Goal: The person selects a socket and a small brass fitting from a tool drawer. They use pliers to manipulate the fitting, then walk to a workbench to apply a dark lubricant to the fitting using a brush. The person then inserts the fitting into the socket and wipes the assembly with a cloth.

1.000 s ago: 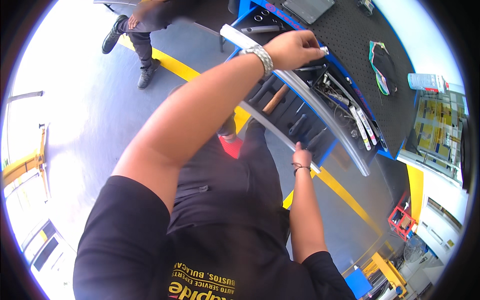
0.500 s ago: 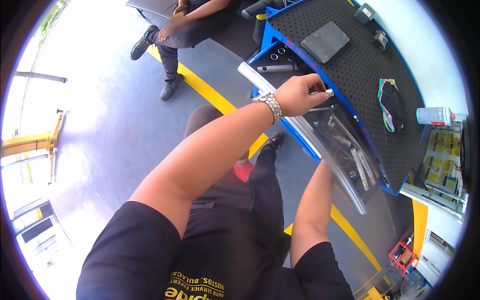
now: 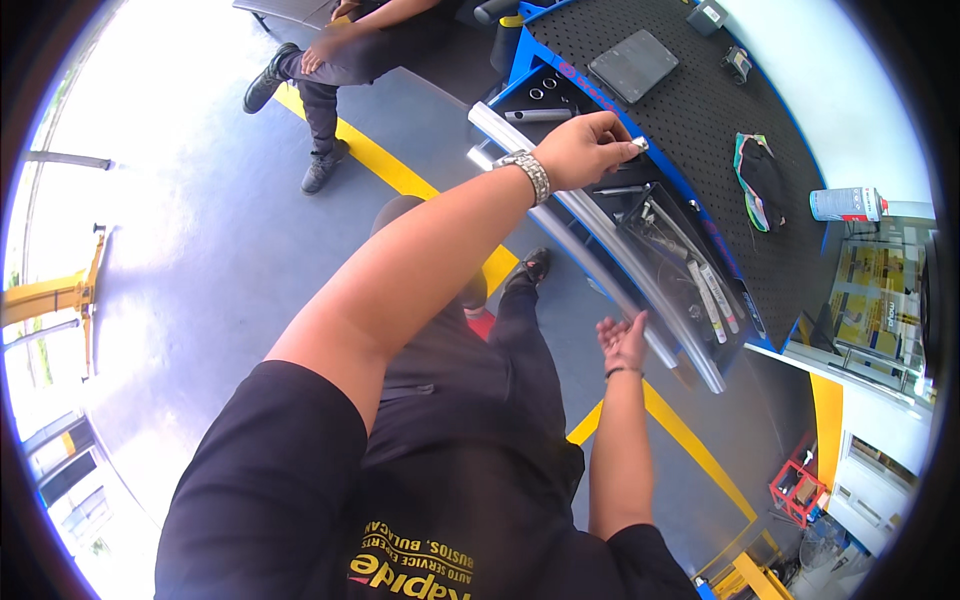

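My left hand [image 3: 585, 150], with a metal watch on its wrist, is closed over the open upper drawer [image 3: 690, 345] of a blue tool cabinet. A small silver socket-like piece [image 3: 640, 145] sticks out between its thumb and fingertips. Below the upper drawer's front, a second silver drawer rail [image 3: 590, 260] stands out toward me. Close to the near end of that rail, my right hand [image 3: 625, 345] is open with its fingers spread and nothing in it. Inside the upper drawer lie a silver tube-shaped tool [image 3: 540, 115], metal rings [image 3: 550, 83] and white marker-like tubes [image 3: 705, 300].
On the cabinet's perforated black top [image 3: 690, 110] are a flat dark case [image 3: 633, 65], a black cloth item with coloured edging [image 3: 760, 180] and a can [image 3: 845, 204]. A seated person's leg [image 3: 320, 110] is at the upper left. A red rack [image 3: 798, 490] stands lower right.
The lower drawer's rail has come out from beneath the upper one. My right hand, hidden before under the drawer, now shows with fingers spread. My left hand still pinches the silver piece.
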Tool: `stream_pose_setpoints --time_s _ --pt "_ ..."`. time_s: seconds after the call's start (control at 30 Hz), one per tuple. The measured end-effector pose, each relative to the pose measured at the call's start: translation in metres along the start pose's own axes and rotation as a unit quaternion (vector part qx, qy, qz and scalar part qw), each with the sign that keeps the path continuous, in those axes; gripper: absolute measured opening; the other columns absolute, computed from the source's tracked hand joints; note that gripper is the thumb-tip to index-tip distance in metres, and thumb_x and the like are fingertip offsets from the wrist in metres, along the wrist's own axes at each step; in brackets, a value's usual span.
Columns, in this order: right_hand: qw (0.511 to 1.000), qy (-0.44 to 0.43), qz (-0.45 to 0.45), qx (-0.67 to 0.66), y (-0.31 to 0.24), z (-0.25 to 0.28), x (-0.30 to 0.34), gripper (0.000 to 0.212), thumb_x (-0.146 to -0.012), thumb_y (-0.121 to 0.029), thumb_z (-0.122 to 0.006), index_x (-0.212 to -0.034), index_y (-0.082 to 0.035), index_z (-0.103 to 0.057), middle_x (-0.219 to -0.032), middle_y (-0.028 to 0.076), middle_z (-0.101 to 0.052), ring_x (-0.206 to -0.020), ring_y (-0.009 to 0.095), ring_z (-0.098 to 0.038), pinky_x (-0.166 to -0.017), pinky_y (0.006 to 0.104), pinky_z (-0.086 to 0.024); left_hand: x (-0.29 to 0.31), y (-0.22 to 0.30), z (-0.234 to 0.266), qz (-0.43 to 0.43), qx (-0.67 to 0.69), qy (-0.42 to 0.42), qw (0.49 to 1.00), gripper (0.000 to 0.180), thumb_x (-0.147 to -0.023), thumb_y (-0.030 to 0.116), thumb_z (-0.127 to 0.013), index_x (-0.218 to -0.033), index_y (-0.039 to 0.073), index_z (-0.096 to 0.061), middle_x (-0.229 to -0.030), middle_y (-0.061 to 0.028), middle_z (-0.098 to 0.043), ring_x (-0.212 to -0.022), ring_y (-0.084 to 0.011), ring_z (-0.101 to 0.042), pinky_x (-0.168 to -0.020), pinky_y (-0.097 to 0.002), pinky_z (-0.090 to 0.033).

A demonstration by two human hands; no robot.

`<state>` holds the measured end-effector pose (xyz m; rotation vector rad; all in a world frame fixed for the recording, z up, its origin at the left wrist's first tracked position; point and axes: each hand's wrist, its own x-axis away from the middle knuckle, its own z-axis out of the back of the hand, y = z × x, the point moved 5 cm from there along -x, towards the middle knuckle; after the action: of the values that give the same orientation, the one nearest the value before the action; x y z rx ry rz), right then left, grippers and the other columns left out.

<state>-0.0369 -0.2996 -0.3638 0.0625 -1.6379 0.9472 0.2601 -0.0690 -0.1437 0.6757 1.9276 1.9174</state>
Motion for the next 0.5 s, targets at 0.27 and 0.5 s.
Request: stream_pose_setpoints --time_s 0.27,0.5 --pt "0.931 0.054 0.037 0.36 0.061 0.041 0.088 0.071 -0.096 -0.066 -0.044 -0.078 0.0 -0.061 -0.067 0.014 -0.067 -0.052 0.022 -0.065 -0.046 0.0319 -0.048 -0.003 0.008 -0.006 0.036 0.072 -0.058 0.995 0.023 -0.096 0.027 -0.066 -0.103 0.005 -0.06 -0.074 0.0004 -0.06 -0.056 -0.0057 -0.05 -0.049 -0.0224 -0.04" --pt "0.685 -0.066 0.363 0.629 0.003 -0.089 0.157 0.045 -0.095 -0.042 -0.055 -0.083 0.0 -0.066 -0.087 0.021 -0.068 -0.086 0.047 -0.063 -0.078 0.0505 -0.051 0.008 0.01 -0.006 -0.08 -0.099 0.067 0.99 0.026 -0.092 0.029 -0.069 -0.105 0.007 -0.064 -0.074 -0.0054 -0.064 -0.066 -0.0163 -0.064 -0.06 -0.0329 -0.052"
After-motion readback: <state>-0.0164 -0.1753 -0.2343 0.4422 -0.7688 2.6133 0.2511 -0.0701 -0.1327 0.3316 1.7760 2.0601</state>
